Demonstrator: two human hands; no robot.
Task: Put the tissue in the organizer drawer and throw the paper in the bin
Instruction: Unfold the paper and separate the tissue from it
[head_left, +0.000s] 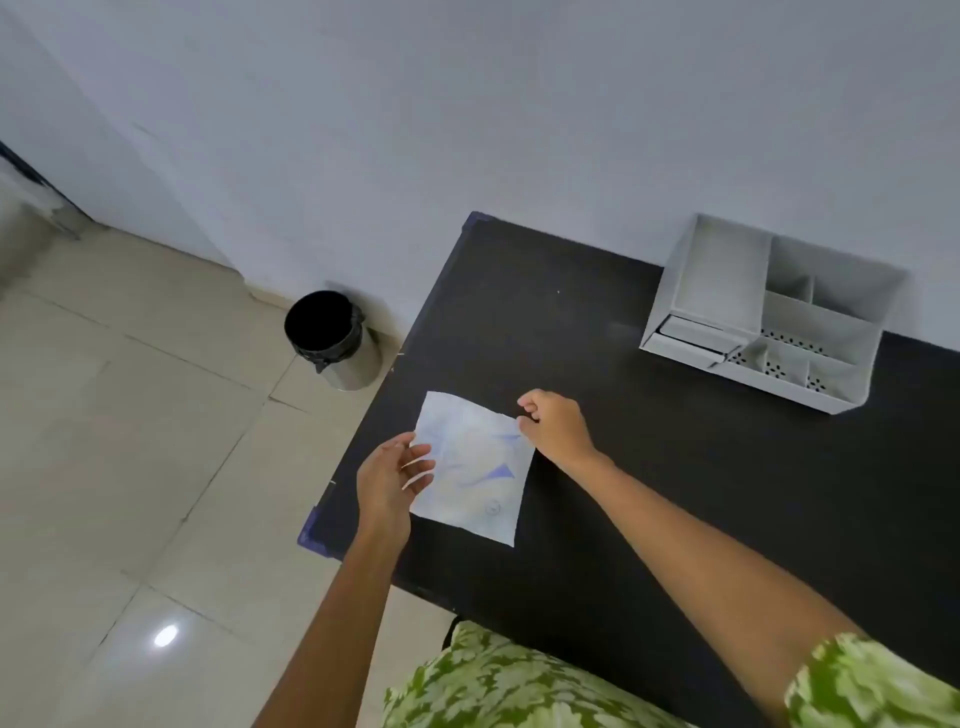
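Item count, desk + floor

1 white sheet (472, 467) w/ blue print, on 1 black table (675, 493); 1 white organizer (769, 317) w/ 1 drawer (691, 338), approx 6 open compartments (some partly hidden); 1 bin (332, 338) w/ black liner on floor; 2 hands: left hand (389, 478), right hand (553, 426).

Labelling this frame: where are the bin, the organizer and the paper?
bin (340, 364): head view, steel side wall.
organizer (711, 275): head view, left compartment wall.
paper (478, 467): head view, sheet's middle.
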